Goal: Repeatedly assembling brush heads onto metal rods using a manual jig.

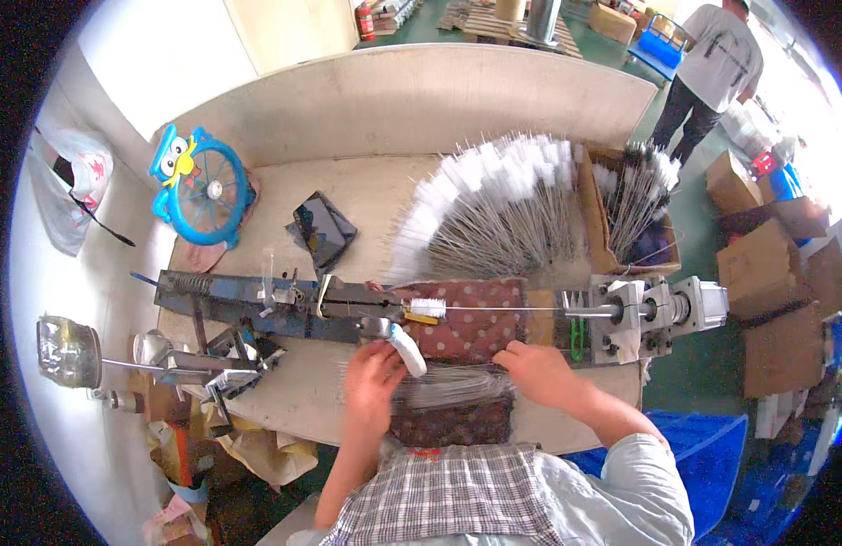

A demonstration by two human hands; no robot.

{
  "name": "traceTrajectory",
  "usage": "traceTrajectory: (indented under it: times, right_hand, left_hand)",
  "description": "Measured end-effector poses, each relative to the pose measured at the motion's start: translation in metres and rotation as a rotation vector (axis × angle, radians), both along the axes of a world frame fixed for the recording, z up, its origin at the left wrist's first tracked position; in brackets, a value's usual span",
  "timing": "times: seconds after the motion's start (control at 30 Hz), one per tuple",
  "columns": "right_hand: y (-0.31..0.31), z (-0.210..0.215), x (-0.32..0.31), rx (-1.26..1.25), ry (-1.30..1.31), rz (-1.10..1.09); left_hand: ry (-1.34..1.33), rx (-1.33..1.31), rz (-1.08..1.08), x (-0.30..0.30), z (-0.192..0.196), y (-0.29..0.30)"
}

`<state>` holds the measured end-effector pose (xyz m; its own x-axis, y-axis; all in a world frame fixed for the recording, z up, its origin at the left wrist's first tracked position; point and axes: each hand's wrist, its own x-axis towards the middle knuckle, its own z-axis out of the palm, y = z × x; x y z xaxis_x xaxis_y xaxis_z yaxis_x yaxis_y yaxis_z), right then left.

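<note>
In the head view, we look down on two bare hands at a bench [566, 409]. We see the left hand [371, 375] with its fingers curled and bunched close to the white-wrapped lever [408, 352], on that lever's left side. The right hand [534, 371] reaches in from the lower right, its fingers narrow and pointing left, at the right end of a bundle of thin wires [453, 387]. The fingertips are small and partly hidden from us, so we cannot tell whether either hand grips anything.

Just above the lever, we find a white-bristled brush [428, 307] lying level, with a yellow strip [421, 318] along its lower side. Its wire stem [503, 308] runs right over a brown dotted cloth [475, 335] toward a metal spindle [607, 312]. The dark machine bed [225, 298] stretches away to the left.

Behind the cloth, we see many more white brushes [507, 196] fanned out, beside a cardboard box [588, 209] holding dark-bristled brushes [635, 187]. Farther left are a black plastic bag [322, 227] and a round blue fan [202, 191] with a cartoon face.
</note>
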<state>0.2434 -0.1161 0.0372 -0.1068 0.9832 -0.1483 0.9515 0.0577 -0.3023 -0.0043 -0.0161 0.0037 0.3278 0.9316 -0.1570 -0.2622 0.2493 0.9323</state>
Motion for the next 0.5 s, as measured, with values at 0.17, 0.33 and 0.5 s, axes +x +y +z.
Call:
traceTrajectory:
  times: [0.17,0.33,0.5]
  right_hand:
    - [0.002,0.001,-0.012,-0.017,0.033,-0.070]
    - [-0.002,0.014,-0.008,0.064,0.015,-0.077]
    - [-0.013,0.089,0.037,0.278,-0.025,-0.088]
  left_hand:
    - [-0.123,-0.537,0.051,0.073,0.062,-0.003]
    - [-0.948,-0.883,-0.210,0.008,0.131,0.026]
    - [-0.472,-0.596,-0.127,-0.014,0.102,-0.011]
